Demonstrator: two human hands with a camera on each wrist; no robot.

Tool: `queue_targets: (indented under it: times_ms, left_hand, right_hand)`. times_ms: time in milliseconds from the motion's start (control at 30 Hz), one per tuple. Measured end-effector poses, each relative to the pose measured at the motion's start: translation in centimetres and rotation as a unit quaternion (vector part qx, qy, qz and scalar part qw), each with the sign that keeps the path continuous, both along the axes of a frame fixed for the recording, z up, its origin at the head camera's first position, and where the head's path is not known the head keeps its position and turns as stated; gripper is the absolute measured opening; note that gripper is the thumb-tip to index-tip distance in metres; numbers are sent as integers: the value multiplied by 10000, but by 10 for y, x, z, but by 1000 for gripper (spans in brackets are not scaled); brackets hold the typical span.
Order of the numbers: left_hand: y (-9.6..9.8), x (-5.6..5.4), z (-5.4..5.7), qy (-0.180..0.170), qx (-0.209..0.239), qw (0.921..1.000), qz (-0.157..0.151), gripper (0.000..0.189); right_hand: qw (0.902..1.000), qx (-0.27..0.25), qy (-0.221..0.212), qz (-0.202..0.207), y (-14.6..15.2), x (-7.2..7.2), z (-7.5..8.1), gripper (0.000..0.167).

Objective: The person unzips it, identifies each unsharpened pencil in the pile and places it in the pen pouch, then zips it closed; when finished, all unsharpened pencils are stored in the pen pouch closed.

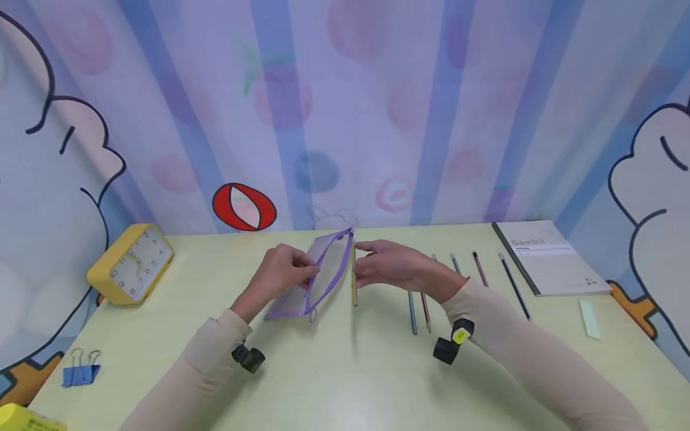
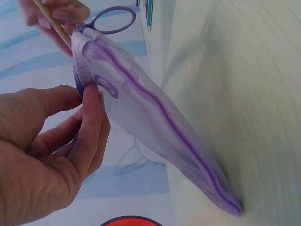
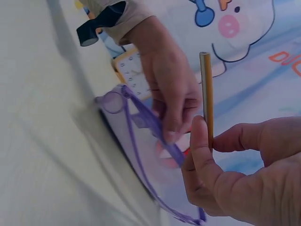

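Observation:
A translucent mesh pencil pouch [image 1: 291, 305] with purple zipper trim stands tilted on the table, its mouth gaping toward the right. My left hand [image 1: 286, 269] pinches the near zipper edge between thumb and fingers; the left wrist view shows the purple trim [image 2: 155, 96] running down from the pinch. Just right of the opening, my right hand [image 1: 385, 263] holds a yellow pencil [image 1: 354, 296] upright between thumb and fingers. In the right wrist view the pencil [image 3: 207, 84] looks outside the pouch, and its lower part is hidden by the fingers.
Several pencils lie to the right, among them a blue pencil [image 1: 412, 317] and a dark blue pencil [image 1: 514, 287]. Beyond are a notebook [image 1: 555, 257] and a pale green strip [image 1: 590, 320]. On the left are a yellow clock [image 1: 132, 263] and a blue binder clip [image 1: 82, 375].

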State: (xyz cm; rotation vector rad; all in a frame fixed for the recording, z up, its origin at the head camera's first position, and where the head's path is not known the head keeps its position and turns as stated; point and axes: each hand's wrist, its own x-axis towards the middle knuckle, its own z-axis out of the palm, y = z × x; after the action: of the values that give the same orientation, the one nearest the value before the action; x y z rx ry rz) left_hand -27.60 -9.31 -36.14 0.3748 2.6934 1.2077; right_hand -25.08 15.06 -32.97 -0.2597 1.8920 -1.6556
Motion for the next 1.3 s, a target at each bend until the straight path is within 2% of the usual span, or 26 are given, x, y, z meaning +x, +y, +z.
queue_targets:
  times_ms: [133,267,367,500,567,700,800,933,1000,1067,1100,1200,1300]
  left_hand:
    - [3,1,-2,4,-30,10000,-5,20]
    - [4,2,-2,64,-83,9999,14,20]
    - [4,3,-2,111,-52,9999,-6,20]
    - [5,3,-2,155,12,9998,-84,19]
    - [6,3,-2,194,18,9997,-127,19]
    - [7,2,-3,202,-52,9997,-110,18]
    - [6,2,-2,149,-99,9998,-58,18]
    - [4,1,-1,66,-68,10000,-12,18]
    - [3,2,0,54,-25,10000,-29,18]
    - [2,2,0,21,4,10000,-15,18]
    - [2,2,1,22,12,10000,-22,18]
    - [1,2,0,-6,14,10000,-9,18]
    - [-1,3,-2,-28,-2,10000,22,18]
  right_hand:
    - [9996,-139,-246,88,-19,-11,-13,72]
    - [9999,85,39,107,-32,-22,-21,67]
    - [9987,344,375,85,-39,-29,-23,54]
    - [9964,609,564,-171,-45,-33,-27,35]
    - [9953,696,585,-335,-47,-33,-29,33]
    - [9905,1065,569,-656,-48,-30,-26,64]
    - [9876,1278,666,-624,-41,-27,-20,79]
    - [9833,1407,1128,-248,-23,-21,-3,65]
    - [9741,1715,1470,-107,-13,-17,7,61]
    - [9577,2194,1864,-3,-3,-13,16,61]
    - [9464,2469,2082,49,2,-11,19,60]
    - [9041,3363,2631,172,16,-5,22,59]
    - [8646,4122,2865,213,27,-3,11,57]
